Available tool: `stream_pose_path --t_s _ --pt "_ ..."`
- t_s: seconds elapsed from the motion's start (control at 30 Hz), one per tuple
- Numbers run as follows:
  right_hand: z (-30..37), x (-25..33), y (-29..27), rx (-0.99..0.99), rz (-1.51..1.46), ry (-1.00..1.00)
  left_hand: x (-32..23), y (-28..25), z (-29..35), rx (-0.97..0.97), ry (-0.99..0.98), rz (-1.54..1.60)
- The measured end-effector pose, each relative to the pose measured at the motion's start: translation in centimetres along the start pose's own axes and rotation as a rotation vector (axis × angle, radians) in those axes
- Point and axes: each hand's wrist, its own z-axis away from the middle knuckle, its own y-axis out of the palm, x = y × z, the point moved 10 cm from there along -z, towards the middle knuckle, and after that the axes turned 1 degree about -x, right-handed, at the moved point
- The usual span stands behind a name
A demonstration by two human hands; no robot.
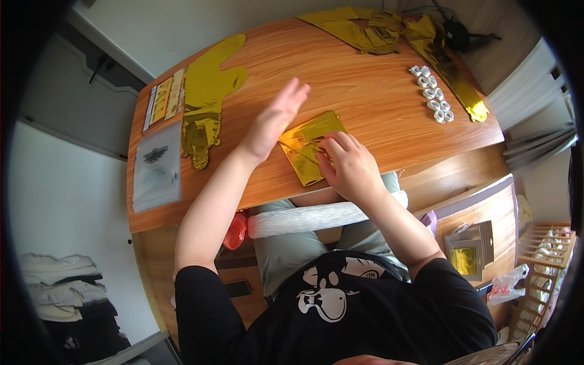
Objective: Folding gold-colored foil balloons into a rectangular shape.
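A gold foil balloon (pixel 304 173), folded into a flat square, lies on the wooden table in front of me. Across its top runs a thin raised strip or crease. My right hand (pixel 351 164) is over its right side, fingers curled and closed on the foil; the fingertips are partly hidden. At the foil's left edge, my left hand (pixel 275 125) is raised with its fingers stretched out and nothing in them. A larger gold foil balloon (pixel 207 85) lies spread flat to the left.
Clear plastic bags (pixel 158 167) and a printed card sheet (pixel 159 103) lie at the left. White ribbon rolls (pixel 430 93) stand in rows at the right. More gold foil (pixel 359 33) is at the back. A white plastic roll (pixel 310 219) and red bag (pixel 235 231) are by my lap.
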Motion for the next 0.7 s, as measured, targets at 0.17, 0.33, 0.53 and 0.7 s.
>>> stream_pose_path --t_s 0.17,0.33,0.53,0.7 --pt "0.1 0.7 -0.4 -0.011 0.008 -0.029 -3.2 -7.3 1.7 -0.315 -0.017 -0.213" --pt "0.1 0.2 -0.2 0.000 0.024 -0.004 -3.0 -3.7 5.1 -0.111 0.001 -1.116" --pt "0.0 0.3 -0.3 -0.024 0.028 0.008 -3.3 -1.7 7.6 -0.073 0.264 -1.372" --pt "0.3 0.0 -0.1 -0.024 0.032 0.019 -2.9 -0.9 7.8 0.104 0.312 -1.579"
